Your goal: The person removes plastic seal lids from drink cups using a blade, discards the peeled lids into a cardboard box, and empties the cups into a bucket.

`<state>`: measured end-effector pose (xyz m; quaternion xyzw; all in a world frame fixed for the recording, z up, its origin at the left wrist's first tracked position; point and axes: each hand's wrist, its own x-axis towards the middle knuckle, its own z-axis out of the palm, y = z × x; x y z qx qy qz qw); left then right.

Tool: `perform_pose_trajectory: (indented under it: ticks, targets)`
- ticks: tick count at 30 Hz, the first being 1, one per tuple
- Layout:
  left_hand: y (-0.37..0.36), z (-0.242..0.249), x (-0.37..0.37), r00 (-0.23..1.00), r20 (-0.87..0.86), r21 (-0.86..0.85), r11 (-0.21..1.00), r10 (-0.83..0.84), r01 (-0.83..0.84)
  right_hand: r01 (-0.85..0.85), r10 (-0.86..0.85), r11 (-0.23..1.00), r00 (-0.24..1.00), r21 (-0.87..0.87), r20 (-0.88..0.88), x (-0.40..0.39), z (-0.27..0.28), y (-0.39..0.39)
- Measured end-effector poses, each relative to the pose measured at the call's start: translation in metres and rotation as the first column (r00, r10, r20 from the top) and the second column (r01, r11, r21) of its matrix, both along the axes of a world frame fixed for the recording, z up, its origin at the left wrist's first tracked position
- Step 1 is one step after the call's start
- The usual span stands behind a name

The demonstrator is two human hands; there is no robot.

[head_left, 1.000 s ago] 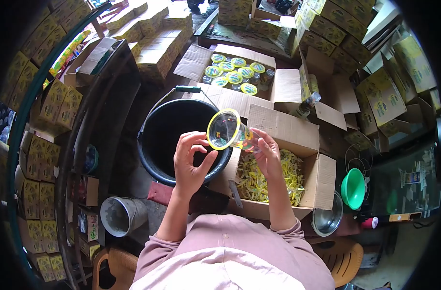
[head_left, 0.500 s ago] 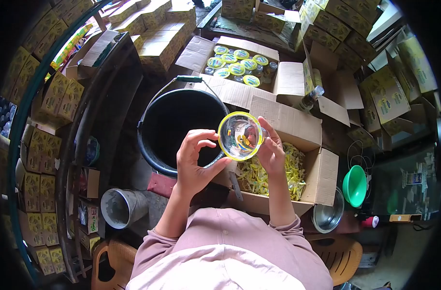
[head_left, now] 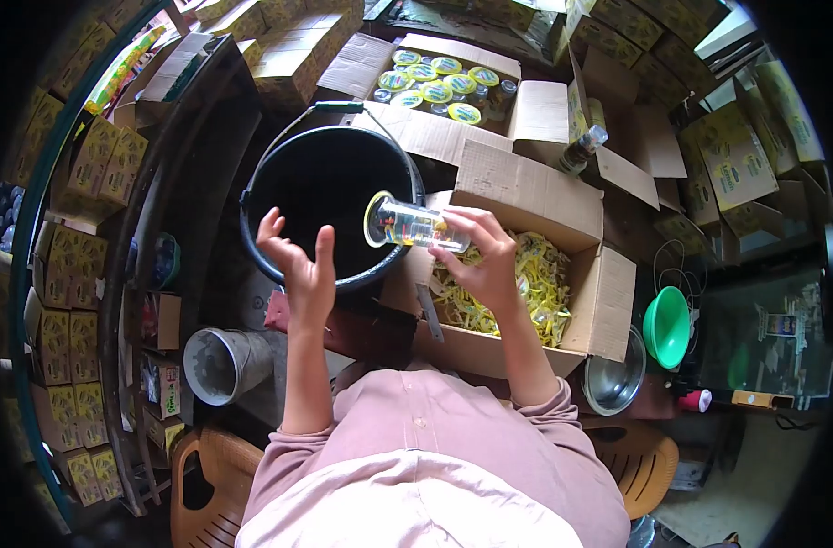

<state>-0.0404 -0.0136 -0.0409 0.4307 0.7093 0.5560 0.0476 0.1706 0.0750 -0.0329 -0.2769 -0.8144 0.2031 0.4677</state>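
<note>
While your left hand (head_left: 305, 281) spread open and empty, your right hand (head_left: 487, 265) pinched a yellow-edged cup (head_left: 409, 225), yellow scraps (head_left: 546, 290) already piled beneath.

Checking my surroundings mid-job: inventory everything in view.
Clear cup: one, yellow-rimmed, in right hand
Bucket: one, black, left
Near carton: one, brown, holding yellow strips
Apparent blade: one, grey, against near carton
Far carton: one, brown, holding yellow-topped cups
Bowl: one, green, right
Basin: one, silver, right
Pail: one, grey, left
Chairs: two, orange, near corners
Stacked boxes: many, yellow-brown, around edges
Left hand: one, bare, open
Right hand: one, bare, holding cup
</note>
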Motion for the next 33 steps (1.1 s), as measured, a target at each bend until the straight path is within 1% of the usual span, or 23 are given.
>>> perform_pose_trajectory:
  ticks: [2,3,4,6,7,8,9,10,11,12,14,16,17,18,20,22,23,24,26,28,29,30,33]
  targets:
    - [0.003,-0.022,-0.006,0.987,-0.148,0.111,0.993,0.067,-0.050,0.103,-0.125,0.986,0.975,-0.130,-0.182,0.004,0.007,0.001]
    - [0.007,-0.035,-0.006,0.984,-0.157,0.172,0.983,0.083,-0.055,0.090,-0.181,0.961,0.920,-0.262,-0.348,0.009,0.001,0.008]
    - [0.010,-0.036,-0.002,0.972,-0.208,0.150,0.986,0.106,-0.076,0.057,-0.232,0.938,0.836,-0.341,-0.498,0.015,0.000,0.017]
    - [0.012,-0.032,0.001,0.961,-0.262,0.246,0.969,0.093,-0.027,0.045,-0.288,0.927,0.720,-0.371,-0.632,0.051,0.000,0.050]
    - [0.011,-0.031,0.003,0.961,-0.264,0.212,0.977,0.086,-0.029,0.206,-0.390,0.905,0.752,-0.372,-0.531,0.075,0.024,0.061]
    - [0.010,-0.031,0.003,0.960,-0.269,0.178,0.983,0.084,-0.036,0.324,-0.388,0.921,0.720,-0.216,-0.575,0.101,0.030,0.087]
    - [0.009,-0.033,0.001,0.971,-0.221,0.178,0.983,0.091,-0.052,0.478,-0.470,0.863,0.644,-0.162,-0.604,0.126,0.034,0.115]
    - [0.009,-0.035,0.000,0.976,-0.188,0.183,0.980,0.108,-0.073,0.615,-0.544,0.785,0.630,-0.072,-0.554,0.146,0.048,0.133]
    - [0.009,-0.036,0.001,0.979,-0.170,0.173,0.981,0.115,-0.085,0.735,-0.663,0.675,0.639,0.057,-0.391,0.167,0.064,0.147]
    - [0.010,-0.036,0.002,0.981,-0.151,0.163,0.982,0.122,-0.097,0.750,-0.661,0.647,0.642,0.138,-0.389,0.187,0.068,0.172]
    - [0.010,-0.033,0.003,0.981,-0.161,0.115,0.989,0.109,-0.092,0.793,-0.787,0.570,0.603,0.215,-0.135,0.212,0.072,0.209]
    - [0.010,-0.034,0.002,0.981,-0.162,0.088,0.991,0.110,-0.096,0.777,-0.775,0.618,0.627,0.118,-0.076,0.219,0.057,0.245]
    - [0.010,-0.034,0.001,0.981,-0.154,0.077,0.992,0.114,-0.103,0.735,-0.732,0.662,0.676,0.145,-0.083,0.227,0.040,0.269]
    - [0.010,-0.034,0.002,0.982,-0.147,0.066,0.992,0.119,-0.110,0.724,-0.726,0.674,0.686,0.147,-0.048,0.228,0.028,0.285]
    - [0.010,-0.033,0.003,0.981,-0.143,0.044,0.992,0.127,-0.122,0.706,-0.729,0.675,0.682,0.216,0.048,0.220,0.016,0.297]
    - [0.010,-0.032,0.003,0.980,-0.150,0.003,0.991,0.132,-0.133,0.695,-0.733,0.679,0.661,0.237,0.163,0.211,0.000,0.307]
    - [0.010,-0.033,0.002,0.981,-0.141,-0.002,0.990,0.137,-0.139,0.693,-0.724,0.689,0.650,0.210,0.233,0.214,-0.019,0.319]
    - [0.011,-0.033,0.003,0.982,-0.132,-0.010,0.990,0.135,-0.137,0.715,-0.701,0.696,0.658,0.063,0.275,0.210,-0.032,0.321]
    - [0.011,-0.030,0.004,0.986,-0.109,-0.032,0.991,0.127,-0.131,0.777,-0.751,0.629,0.602,0.015,0.270,0.205,-0.074,0.323]
    - [0.012,-0.031,0.005,0.985,-0.104,-0.036,0.989,0.137,-0.141,0.777,-0.764,0.610,0.629,-0.156,0.145,0.202,-0.098,0.316]
    - [0.012,-0.031,0.005,0.985,-0.100,-0.039,0.989,0.138,-0.142,0.771,-0.773,0.613,0.631,-0.173,0.073,0.201,-0.112,0.312]
    - [0.012,-0.031,0.005,0.985,-0.097,-0.041,0.989,0.140,-0.144,0.699,-0.740,0.634,0.673,-0.331,0.004,0.204,-0.124,0.313]
    - [0.012,-0.029,0.004,0.987,-0.083,-0.064,0.988,0.135,-0.140,0.726,-0.720,0.576,0.668,-0.376,0.187,0.211,-0.142,0.316]
